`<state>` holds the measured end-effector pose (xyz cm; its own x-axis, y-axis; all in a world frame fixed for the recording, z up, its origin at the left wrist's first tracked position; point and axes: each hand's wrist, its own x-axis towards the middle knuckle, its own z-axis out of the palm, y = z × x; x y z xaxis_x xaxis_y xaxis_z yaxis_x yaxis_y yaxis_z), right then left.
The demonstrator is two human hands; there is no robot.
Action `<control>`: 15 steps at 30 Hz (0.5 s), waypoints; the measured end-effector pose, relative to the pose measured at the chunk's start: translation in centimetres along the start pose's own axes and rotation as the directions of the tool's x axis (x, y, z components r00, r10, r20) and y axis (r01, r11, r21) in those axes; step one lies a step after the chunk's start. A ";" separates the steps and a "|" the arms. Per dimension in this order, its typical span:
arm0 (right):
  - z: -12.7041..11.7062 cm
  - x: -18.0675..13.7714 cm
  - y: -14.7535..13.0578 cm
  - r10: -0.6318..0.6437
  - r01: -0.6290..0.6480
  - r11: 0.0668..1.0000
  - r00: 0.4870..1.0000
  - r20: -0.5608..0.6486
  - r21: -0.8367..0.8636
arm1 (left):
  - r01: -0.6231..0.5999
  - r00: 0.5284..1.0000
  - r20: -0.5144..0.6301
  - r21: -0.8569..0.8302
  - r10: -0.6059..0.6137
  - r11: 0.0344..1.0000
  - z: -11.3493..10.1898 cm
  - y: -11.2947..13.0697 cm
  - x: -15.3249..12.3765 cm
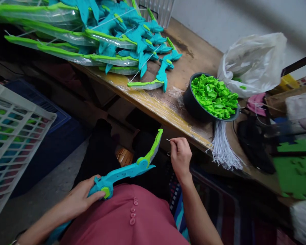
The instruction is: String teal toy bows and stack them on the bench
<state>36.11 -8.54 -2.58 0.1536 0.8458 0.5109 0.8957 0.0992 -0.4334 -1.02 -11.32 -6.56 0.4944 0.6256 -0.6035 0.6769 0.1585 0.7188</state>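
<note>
My left hand (85, 195) is wrapped round the middle of a teal and green toy bow (124, 173), its thumb by the green button. One limb of the bow, with a lime green tip, points up and to the right over my lap. Just right of that tip, my right hand (181, 154) is closed in a pinch on the end of a thin white string (168, 139). Most of the string is hidden by the hand or too fine to follow. The tip and my right fingers are apart.
Many similar toy bows (145, 47) are piled on the wooden table (201, 51). A dark bowl (193, 107) holds small green parts, beside a white plastic bag (260, 61). A bundle of white strings (224, 146) hangs over the table edge. A white crate (20, 132) stands at left.
</note>
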 end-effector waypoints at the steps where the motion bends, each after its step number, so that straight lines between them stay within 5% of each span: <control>1: 0.9 0.1 0.3 0.004 -0.004 1.000 1.000 -0.012 -0.004 | -0.002 1.000 -0.008 0.009 0.002 1.000 0.1 0.0 -0.1; 15: 4.5 1.5 2.0 -0.004 0.002 0.998 1.000 -0.023 -0.059 | -0.033 0.997 -0.072 0.030 0.035 0.999 0.6 0.0 -0.4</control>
<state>36.25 -4.70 -5.97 0.1600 0.8329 0.5298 0.9191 0.0701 -0.3878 -0.85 -12.03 -6.50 0.4769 0.6844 -0.5516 0.6763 0.1151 0.7276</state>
